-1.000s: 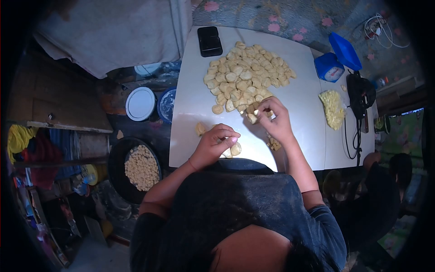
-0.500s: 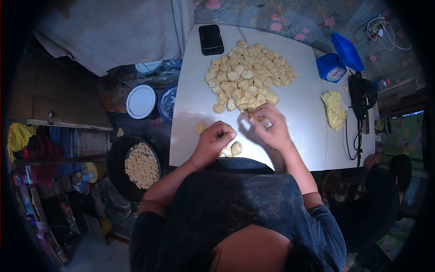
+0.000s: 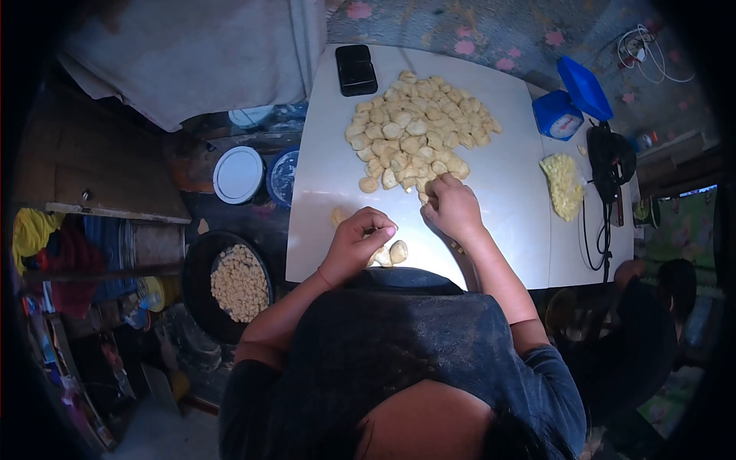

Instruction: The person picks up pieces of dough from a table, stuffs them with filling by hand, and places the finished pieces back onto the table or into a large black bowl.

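A heap of flattened, pale dough pieces (image 3: 418, 123) covers the middle of the white table (image 3: 506, 230). At the heap's near edge is my right hand (image 3: 454, 205), fingers curled closed with the tips at a small pale yellow piece (image 3: 423, 197). My left hand (image 3: 359, 244) hovers closer to my body, thumb and fingers pinched together; what they hold, if anything, is hidden. Just below it, a few rounded dough pieces (image 3: 399, 251) lie by the table's front edge. One more flat dough piece (image 3: 337, 217) rests left of that hand.
A black basin (image 3: 201, 307) of small dough lumps stands low at left, below lidded tubs (image 3: 238, 175). On the table are a black phone-like case (image 3: 356, 70), a blue scale (image 3: 558, 115), a bag of yellow bits (image 3: 563, 186) and a black corded device (image 3: 611, 157). Another person (image 3: 629, 345) sits at right.
My right hand, blurred before, has moved slightly forward to the near edge of the heap and its fingers have closed there. My left hand keeps its pinch in nearly the same place.
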### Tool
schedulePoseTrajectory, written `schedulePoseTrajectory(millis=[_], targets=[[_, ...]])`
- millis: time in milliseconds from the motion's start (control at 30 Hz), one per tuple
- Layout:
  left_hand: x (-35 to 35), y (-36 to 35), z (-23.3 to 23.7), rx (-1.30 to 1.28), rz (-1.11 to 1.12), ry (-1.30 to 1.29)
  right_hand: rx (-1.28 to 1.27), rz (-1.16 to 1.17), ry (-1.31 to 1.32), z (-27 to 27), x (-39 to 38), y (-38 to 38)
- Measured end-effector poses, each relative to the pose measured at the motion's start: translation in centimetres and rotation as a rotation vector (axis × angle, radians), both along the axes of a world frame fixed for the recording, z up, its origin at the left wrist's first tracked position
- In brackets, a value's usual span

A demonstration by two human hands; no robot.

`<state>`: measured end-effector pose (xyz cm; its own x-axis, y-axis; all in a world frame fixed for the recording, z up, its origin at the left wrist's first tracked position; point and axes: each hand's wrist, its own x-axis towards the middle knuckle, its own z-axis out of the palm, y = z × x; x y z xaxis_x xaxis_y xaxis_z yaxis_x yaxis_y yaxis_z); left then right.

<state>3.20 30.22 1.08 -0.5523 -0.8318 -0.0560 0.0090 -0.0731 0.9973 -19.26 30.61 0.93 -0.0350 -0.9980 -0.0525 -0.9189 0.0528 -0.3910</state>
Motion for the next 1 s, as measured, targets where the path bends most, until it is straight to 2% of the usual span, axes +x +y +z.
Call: schedulePoseTrajectory(millis=[100, 167, 200, 267, 300, 333, 400, 433, 467, 533, 567, 633, 667, 733, 767, 833, 867, 933, 1000], targets=[[0.4, 0.0, 0.0, 0.007, 0.013, -0.001, -0.135, 0.098, 0.068, -0.3, -0.5, 0.1], [0.7, 0.1, 0.0, 0.052, 0.004, -0.017, -0.095, 0.039, -0.434, 0.8, -1.0, 0.9], [0.7, 0.2, 0.0, 0.057, 0.009, -0.015, -0.089, 0.043, -0.433, 1.4, -0.9, 1.2], [0.4, 0.4, 0.2, 0.113, -0.028, 0.18, 0.148, -0.002, -1.356, 3.0, -0.9, 2.1], [0.2, 0.5, 0.5, 0.117, -0.037, 0.18, 0.143, 0.038, -1.468, 4.1, -0.5, 2.6], [0.1, 0.6, 1.0, 0.181, -0.114, 0.264, 0.135, 0.03, -1.468, 4.4, 0.0, 2.9], [-0.3, 0.7, 1.3, 0.241, -0.196, 0.347, 0.057, 0.046, -1.261, 4.7, 0.6, 3.1], [-0.5, 0.8, 1.3, 0.236, -0.206, 0.369, -0.13, 0.233, -1.075, 3.3, 0.2, 2.8], [-0.5, 0.8, 1.3, 0.232, -0.214, 0.391, -0.132, 0.236, -1.076, 3.4, 0.3, 2.8], [-0.2, 0.8, 0.4, 0.256, -0.177, 0.391, 0.043, -0.063, -1.21, 3.8, 0.8, 3.0], [-0.1, 0.7, 0.4, 0.285, -0.143, 0.391, 0.043, -0.06, -1.21, 4.1, 1.2, 3.1], [0.3, 0.7, 0.7, 0.344, -0.081, 0.378, 0.021, -0.168, -1.718, 4.7, 2.0, 3.5], [0.4, 0.7, 0.8, 0.404, -0.021, 0.365, 0.022, -0.168, -1.72, 4.2, 2.1, 3.7], [0.6, 0.7, 0.8, 0.418, 0.006, 0.358, -0.079, -0.087, -1.435, 3.0, 1.9, 4.0], [0.6, 0.8, 0.7, 0.43, 0.034, 0.354, -0.081, -0.09, -1.436, 3.5, 1.8, 4.1], [0.6, 0.8, 0.4, 0.414, 0.041, 0.351, 0.114, -0.01, -0.916, 4.9, 1.6, 4.3], [0.5, 0.8, 0.2, 0.395, 0.052, 0.35, 0.066, 0.162, -0.738, 4.4, 1.4, 4.2], [0.5, 0.6, -0.3, 0.346, 0.009, 0.289, -0.262, 0.24, -0.635, 3.7, 2.6, 4.5], [0.3, 0.6, -0.4, 0.299, -0.036, 0.229, -0.333, 0.231, -0.649, 3.8, 3.5, 4.5]])
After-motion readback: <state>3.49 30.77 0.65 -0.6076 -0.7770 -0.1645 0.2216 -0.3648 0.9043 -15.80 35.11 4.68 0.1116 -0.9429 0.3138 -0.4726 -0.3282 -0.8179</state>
